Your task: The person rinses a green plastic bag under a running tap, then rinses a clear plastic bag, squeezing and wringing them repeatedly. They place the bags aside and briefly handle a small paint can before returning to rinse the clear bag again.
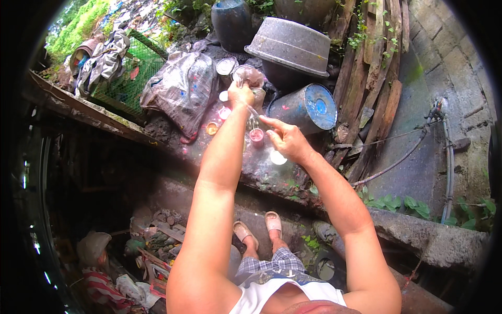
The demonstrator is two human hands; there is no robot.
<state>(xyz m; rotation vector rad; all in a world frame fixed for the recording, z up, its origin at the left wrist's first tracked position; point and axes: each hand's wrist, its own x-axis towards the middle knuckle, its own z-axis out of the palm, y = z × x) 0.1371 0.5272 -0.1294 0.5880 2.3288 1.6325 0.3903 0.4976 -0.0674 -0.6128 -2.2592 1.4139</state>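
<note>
My left hand [241, 95] reaches far forward, fingers closed against a crumpled, clear pinkish plastic bag or wrap [252, 77]. What its fingers grip is hidden. Between my hands runs a thin pale strip [253, 111], too small to name. My right hand [288, 140] is just right of it, index finger stretched toward the strip's lower end and thumb apart below. Small open cups stand on the stained ledge [238, 166]: one with pink-red contents [256, 136], one orange [212, 129] and one pink [224, 112]. A white round disc [278, 157] lies below my right hand.
A grey plastic sack [180, 86] lies at left by a green mesh cage [125, 78]. Behind are an upturned grey basin [293, 47] and a dark drum [231, 23]. A blue-bottomed bucket [319, 106] lies sideways near stacked planks [374, 78]. My sandalled feet [256, 230] stand below the ledge.
</note>
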